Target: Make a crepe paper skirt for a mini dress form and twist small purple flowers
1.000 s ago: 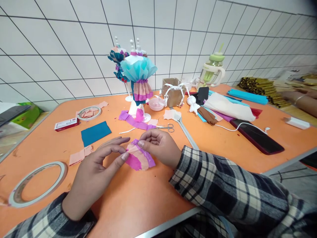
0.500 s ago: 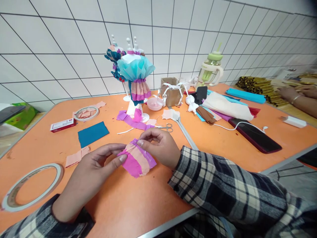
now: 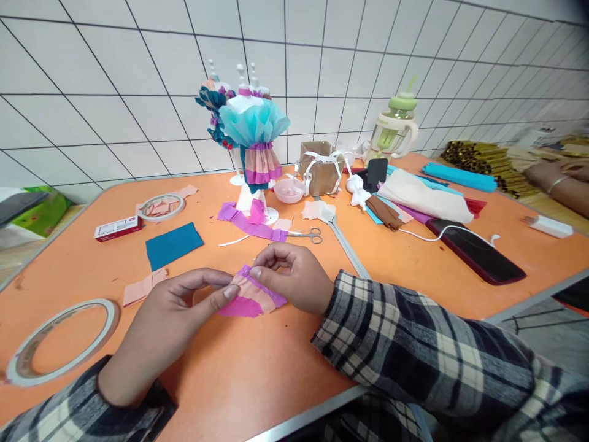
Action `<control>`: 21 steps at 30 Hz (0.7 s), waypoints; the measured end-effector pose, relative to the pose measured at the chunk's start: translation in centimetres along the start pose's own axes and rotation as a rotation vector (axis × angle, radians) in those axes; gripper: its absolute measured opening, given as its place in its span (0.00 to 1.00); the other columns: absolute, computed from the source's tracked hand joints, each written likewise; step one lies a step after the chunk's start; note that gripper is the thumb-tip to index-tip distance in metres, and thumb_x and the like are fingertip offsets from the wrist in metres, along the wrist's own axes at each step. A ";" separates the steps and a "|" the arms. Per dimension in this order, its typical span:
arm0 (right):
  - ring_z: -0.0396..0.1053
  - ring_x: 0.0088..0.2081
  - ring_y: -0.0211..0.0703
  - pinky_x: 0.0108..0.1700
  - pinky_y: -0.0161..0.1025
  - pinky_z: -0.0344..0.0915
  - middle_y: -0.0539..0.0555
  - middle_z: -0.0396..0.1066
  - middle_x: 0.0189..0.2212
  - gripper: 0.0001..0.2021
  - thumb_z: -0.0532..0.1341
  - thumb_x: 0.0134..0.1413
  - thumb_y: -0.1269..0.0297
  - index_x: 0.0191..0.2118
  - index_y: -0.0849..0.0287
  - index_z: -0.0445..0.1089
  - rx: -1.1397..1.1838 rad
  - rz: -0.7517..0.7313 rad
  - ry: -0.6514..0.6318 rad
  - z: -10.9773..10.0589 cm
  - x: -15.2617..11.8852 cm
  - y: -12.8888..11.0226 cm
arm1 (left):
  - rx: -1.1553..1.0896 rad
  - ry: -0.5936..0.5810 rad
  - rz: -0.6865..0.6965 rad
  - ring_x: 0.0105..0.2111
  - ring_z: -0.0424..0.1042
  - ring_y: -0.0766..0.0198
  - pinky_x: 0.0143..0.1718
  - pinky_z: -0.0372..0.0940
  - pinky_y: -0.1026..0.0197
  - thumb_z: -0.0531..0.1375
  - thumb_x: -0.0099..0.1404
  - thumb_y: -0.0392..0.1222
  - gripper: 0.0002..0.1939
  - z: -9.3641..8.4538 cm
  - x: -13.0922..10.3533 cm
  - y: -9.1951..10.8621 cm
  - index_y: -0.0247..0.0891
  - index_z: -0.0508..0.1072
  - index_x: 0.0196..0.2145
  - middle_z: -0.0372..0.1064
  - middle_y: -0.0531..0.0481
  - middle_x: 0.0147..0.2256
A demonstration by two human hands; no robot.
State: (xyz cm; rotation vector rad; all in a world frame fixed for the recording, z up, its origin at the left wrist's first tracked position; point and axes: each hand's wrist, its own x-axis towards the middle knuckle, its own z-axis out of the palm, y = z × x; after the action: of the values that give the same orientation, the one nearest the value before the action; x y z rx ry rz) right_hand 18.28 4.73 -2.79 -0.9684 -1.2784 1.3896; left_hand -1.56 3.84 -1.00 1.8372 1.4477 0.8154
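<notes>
White tiled wall behind; orange table [image 3: 257, 380], littered with craft scraps. Dressed mannequin stand [image 3: 254, 144] at the far side. Tape ring [image 3: 59, 341] near left. Left hand [image 3: 170, 322] and right hand [image 3: 294, 276]: each pinches one end of the pleated crepe-paper piece [image 3: 251, 296]. Piece lies between them, long axis left-right, low over the table; right hand grips its upper edge.

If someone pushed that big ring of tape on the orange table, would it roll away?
Probably not. The tape ring lies flat on the orange table, so a push would likely make it slide, not roll. It looks thin and mostly hollow, so it is probably light. Stood on its edge, it might roll.
</notes>
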 end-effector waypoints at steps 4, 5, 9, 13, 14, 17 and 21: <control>0.63 0.26 0.33 0.32 0.34 0.62 0.46 0.68 0.23 0.08 0.69 0.43 0.65 0.29 0.61 0.70 0.002 0.033 -0.004 0.0 -0.1 0.0 | 0.039 -0.016 -0.002 0.38 0.79 0.53 0.44 0.73 0.58 0.66 0.54 0.59 0.15 -0.2 0.1 -0.2 0.47 0.82 0.32 0.82 0.51 0.38; 0.63 0.26 0.33 0.32 0.34 0.62 0.46 0.68 0.23 0.09 0.70 0.43 0.64 0.29 0.61 0.70 0.009 0.037 -0.009 0.0 -0.1 -0.1 | 0.030 -0.026 0.010 0.41 0.79 0.52 0.45 0.72 0.58 0.66 0.55 0.59 0.16 -0.3 0.0 -0.1 0.48 0.82 0.36 0.82 0.51 0.40; 0.64 0.25 0.33 0.30 0.33 0.61 0.46 0.69 0.23 0.12 0.72 0.41 0.61 0.27 0.61 0.70 0.047 0.076 -0.056 0.3 -0.6 0.0 | -0.015 -0.028 0.101 0.46 0.77 0.50 0.47 0.72 0.58 0.64 0.57 0.59 0.20 -0.4 -0.4 0.9 0.51 0.80 0.44 0.81 0.51 0.45; 0.65 0.25 0.33 0.29 0.33 0.61 0.47 0.70 0.23 0.11 0.72 0.42 0.61 0.28 0.61 0.72 0.003 0.082 -0.098 0.4 -0.8 0.1 | 0.109 0.046 0.104 0.36 0.79 0.52 0.39 0.73 0.59 0.65 0.55 0.61 0.16 -0.1 -0.7 1.4 0.49 0.82 0.31 0.82 0.52 0.32; 0.66 0.26 0.33 0.30 0.33 0.62 0.48 0.71 0.24 0.10 0.70 0.46 0.61 0.28 0.62 0.73 -0.008 0.079 -0.112 0.4 -0.8 0.0 | 0.131 0.060 0.087 0.34 0.79 0.53 0.38 0.73 0.59 0.65 0.54 0.61 0.16 -0.1 -0.7 1.3 0.48 0.81 0.30 0.81 0.52 0.30; 0.67 0.28 0.33 0.30 0.32 0.63 0.49 0.72 0.27 0.08 0.62 0.56 0.60 0.34 0.61 0.73 0.001 0.100 -0.126 0.2 -0.8 -0.1 | 0.135 0.100 0.038 0.34 0.78 0.53 0.39 0.73 0.58 0.65 0.54 0.62 0.17 -0.2 -0.5 0.9 0.46 0.81 0.29 0.81 0.53 0.32; 0.68 0.28 0.35 0.30 0.32 0.65 0.48 0.71 0.28 0.13 0.67 0.50 0.59 0.39 0.59 0.70 -0.038 0.122 -0.134 0.3 -1.0 -0.2 | 0.117 0.142 0.000 0.35 0.78 0.52 0.44 0.71 0.56 0.64 0.55 0.63 0.19 -0.4 -0.5 0.5 0.45 0.80 0.30 0.82 0.53 0.34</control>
State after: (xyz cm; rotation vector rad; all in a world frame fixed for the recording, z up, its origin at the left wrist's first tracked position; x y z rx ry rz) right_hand 18.24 3.72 -2.57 -1.0066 -1.3678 1.5514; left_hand -1.72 3.33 -0.39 1.8981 1.6143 0.8940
